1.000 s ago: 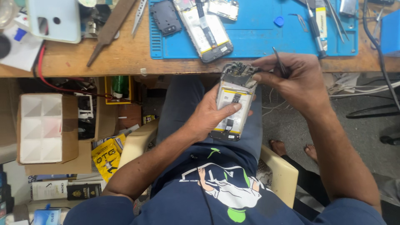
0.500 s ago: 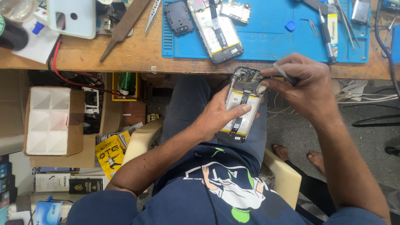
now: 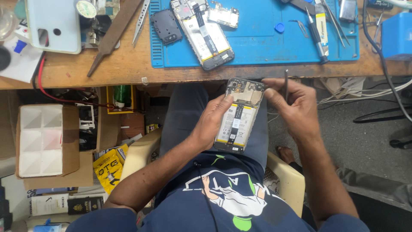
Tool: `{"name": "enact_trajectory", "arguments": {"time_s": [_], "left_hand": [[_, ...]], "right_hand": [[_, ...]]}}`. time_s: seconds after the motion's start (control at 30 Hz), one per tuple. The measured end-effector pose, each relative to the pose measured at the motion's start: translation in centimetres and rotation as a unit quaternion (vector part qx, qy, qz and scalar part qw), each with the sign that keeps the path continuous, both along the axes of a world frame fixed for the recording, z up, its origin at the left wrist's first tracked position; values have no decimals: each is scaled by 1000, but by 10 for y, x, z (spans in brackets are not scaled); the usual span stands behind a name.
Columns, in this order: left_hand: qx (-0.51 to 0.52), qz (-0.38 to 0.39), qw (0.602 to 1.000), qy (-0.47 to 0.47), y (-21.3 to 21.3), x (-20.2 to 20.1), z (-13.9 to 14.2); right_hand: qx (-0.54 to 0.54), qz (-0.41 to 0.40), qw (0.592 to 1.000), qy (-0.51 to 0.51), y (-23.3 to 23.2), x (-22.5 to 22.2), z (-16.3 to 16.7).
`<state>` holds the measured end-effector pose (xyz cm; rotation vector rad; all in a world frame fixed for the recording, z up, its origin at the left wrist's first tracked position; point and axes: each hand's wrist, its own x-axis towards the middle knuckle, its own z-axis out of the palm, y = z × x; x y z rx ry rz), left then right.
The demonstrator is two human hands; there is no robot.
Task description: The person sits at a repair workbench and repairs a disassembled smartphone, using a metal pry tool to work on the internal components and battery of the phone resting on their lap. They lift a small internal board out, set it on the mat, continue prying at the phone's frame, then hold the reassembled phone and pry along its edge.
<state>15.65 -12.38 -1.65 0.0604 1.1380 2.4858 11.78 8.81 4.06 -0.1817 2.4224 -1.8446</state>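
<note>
- My left hand (image 3: 214,122) is wrapped around the left edge of an opened smartphone (image 3: 238,116), back cover off, battery and circuit board showing; fingers closed on it, thumb up near the top.
- The phone sits over my lap, just below the edge of the wooden workbench (image 3: 128,68), tilted slightly, not resting on anything.
- My right hand (image 3: 296,107) pinches a thin dark tool, probably tweezers (image 3: 286,83), upright between thumb and fingers, just right of the phone's top corner and apart from it.
- On the bench a blue repair mat (image 3: 266,47) carries a second opened phone (image 3: 204,32), a black cover plate (image 3: 165,25) and a loose board (image 3: 223,16).
- Risk as I judge it: the phone is held only along one side over open space, so a push from the tool could twist it out of my grip and drop it to the floor.
- A metal tip near the exposed battery and flex cable could nick or short something if it slips.
- Any small screw or part lifted here would fall into my lap or the clutter below, not onto the mat.
</note>
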Motion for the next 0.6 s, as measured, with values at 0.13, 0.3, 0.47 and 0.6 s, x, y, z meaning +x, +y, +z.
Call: {"name": "enact_trajectory", "arguments": {"time_s": [0.13,0.3,0.47,0.6], "left_hand": [[-114,44,988,92,2,4,-1],[-210,70,967,130,1,4,-8],[-180,63,976,108,2,8,-19],[-115,42,991,50,5,10,-24]], "right_hand": [[-40,-13,998,-45,-4,9,-16],[-6,-12,999,-43,-4,15,-21],[-64,-13,997,-52,-10,25,-26],[61,-60,995,52,-14,37,-27]]}}
